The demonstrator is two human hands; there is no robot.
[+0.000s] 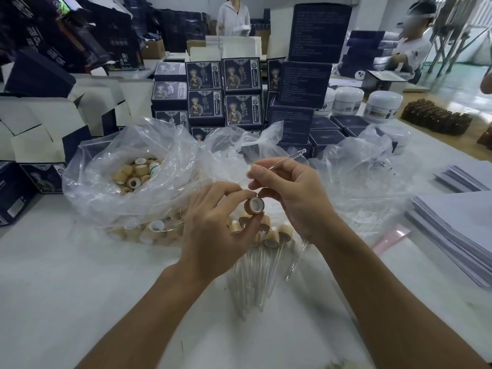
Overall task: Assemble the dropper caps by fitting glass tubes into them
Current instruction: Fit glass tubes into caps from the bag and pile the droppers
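Cap (pixel 254 205) pinched in L hand (pixel 213 230) fingers, glass tube (pixel 282 161) in R hand (pixel 290 198) fingers, both raised.

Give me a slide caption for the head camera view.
Left hand holds a tan dropper cap; right hand pinches a clear glass tube.

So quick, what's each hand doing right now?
Left hand: pinching a wooden dropper cap.
Right hand: pinching a glass tube.
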